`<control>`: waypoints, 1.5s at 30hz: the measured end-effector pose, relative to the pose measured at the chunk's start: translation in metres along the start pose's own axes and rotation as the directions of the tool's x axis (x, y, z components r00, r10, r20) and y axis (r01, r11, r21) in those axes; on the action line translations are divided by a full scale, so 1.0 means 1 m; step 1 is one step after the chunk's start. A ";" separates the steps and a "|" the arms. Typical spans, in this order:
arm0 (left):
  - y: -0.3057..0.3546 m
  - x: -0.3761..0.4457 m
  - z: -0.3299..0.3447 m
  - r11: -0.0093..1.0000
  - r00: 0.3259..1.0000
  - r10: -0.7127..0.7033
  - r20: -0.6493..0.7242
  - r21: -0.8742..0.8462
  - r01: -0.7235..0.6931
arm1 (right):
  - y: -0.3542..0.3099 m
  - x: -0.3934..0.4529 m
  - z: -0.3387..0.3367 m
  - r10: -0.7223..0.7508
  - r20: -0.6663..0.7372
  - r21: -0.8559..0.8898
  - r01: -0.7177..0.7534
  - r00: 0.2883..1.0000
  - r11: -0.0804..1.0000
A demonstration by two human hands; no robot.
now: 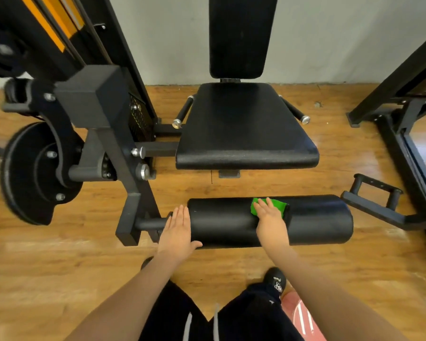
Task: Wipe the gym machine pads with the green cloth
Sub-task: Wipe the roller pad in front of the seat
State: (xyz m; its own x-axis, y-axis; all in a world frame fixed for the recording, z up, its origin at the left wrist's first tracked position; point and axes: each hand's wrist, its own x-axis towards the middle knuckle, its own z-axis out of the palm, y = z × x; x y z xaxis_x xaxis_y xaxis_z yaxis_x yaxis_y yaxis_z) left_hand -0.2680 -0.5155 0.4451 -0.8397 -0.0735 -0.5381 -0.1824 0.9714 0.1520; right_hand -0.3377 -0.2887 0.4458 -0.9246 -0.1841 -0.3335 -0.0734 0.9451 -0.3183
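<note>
green cloth (268,205) x1 | right hand (271,221) flat-pressing | left hand (178,230) released | pads x3

The cloth (272,206) lay on the roller pad (312,220), right of its middle. The seat pad (244,129) stood behind the roller pad, the backrest (239,35) behind that.

a wooden plank floor (330,153) in a warm orange-brown fills most of the view, glossy enough to catch pale patches of light near the bottom edge. behind it rises a plain grey wall (330,38), meeting the floor along a dark seam. at the right edge stands a black steel frame (403,124) of another machine. at the left a black weight plate (35,173) hangs beside orange-striped uprights (52,23).
</note>
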 end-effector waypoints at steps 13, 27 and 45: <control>-0.033 -0.019 0.008 0.994 0.994 -0.105 0.032 -0.021 0.106 | -0.124 0.035 0.041 -0.550 0.346 -0.086 0.610 0.760 0.788; 0.009 0.002 -0.007 0.991 0.994 0.097 0.047 0.093 -0.101 | 0.020 -0.011 0.024 -0.469 0.114 -0.047 0.476 0.876 0.878; 0.015 0.062 -0.047 0.974 0.936 0.139 0.322 0.126 -0.188 | 0.133 0.017 -0.064 0.383 0.033 0.041 -0.384 0.923 0.922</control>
State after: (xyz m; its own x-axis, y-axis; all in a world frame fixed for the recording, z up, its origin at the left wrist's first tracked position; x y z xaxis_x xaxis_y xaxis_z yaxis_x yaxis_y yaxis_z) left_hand -0.3467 -0.5166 0.4533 -0.6472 0.1393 -0.7495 0.0451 0.9884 0.1448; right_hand -0.3872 -0.1492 0.4544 -0.8693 0.1835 -0.4590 0.3029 0.9315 -0.2014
